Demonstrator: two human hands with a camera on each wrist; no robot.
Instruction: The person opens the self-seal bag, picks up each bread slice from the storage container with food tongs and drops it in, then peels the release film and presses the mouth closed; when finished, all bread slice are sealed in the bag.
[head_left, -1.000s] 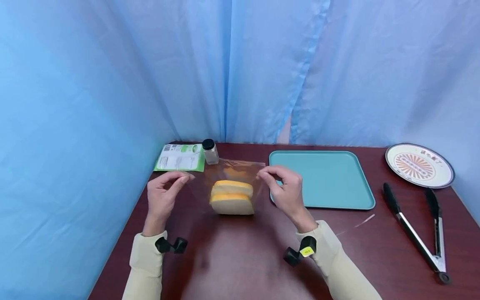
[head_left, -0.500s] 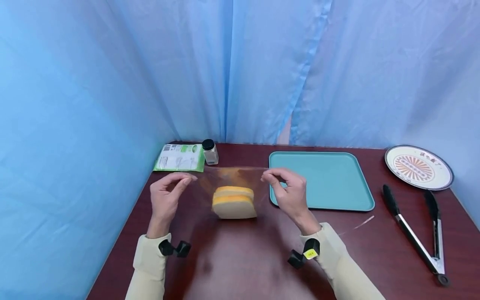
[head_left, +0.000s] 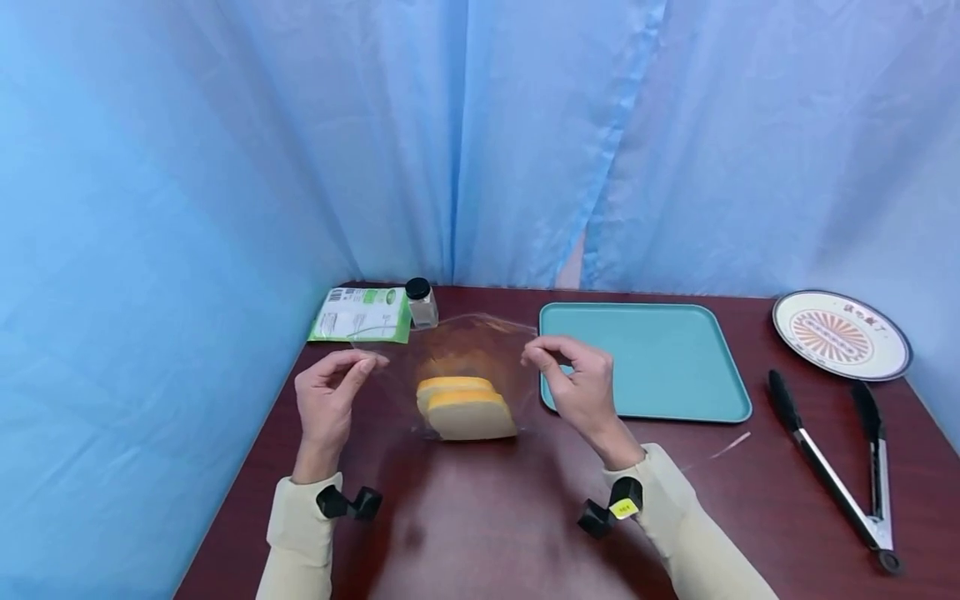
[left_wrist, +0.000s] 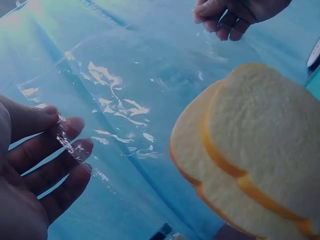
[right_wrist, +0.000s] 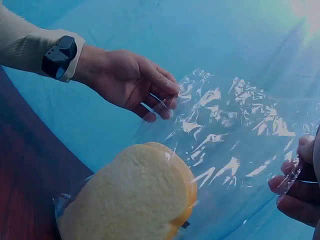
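Note:
A clear plastic bag (head_left: 480,337) stretches between the two hands above the table. Inside it, low down, stand two slices of bread (head_left: 471,417) with yellow-orange crusts, one partly behind the other. My left hand (head_left: 327,400) pinches the bag's left upper edge between thumb and forefinger; the left wrist view shows the film crumpled at the fingertips (left_wrist: 75,125). On the other side my right hand (head_left: 573,383) pinches the right upper edge in the same way. In the right wrist view the bag (right_wrist: 235,120) catches bright reflections above the bread (right_wrist: 130,195).
A teal tray (head_left: 645,358) lies at the back right of the table (head_left: 480,533). Farther right are a patterned plate (head_left: 840,333) and spread tongs (head_left: 832,475). A green-and-white packet (head_left: 360,315) and a black-capped jar (head_left: 422,304) stand back left. A thin clear strip (head_left: 731,443) lies near the tray.
The bag's far edge has swung up and bowed away from the hands. Its bread slices have shifted slightly, the rear one now farther left. Both hands keep their pinch and have moved only a little.

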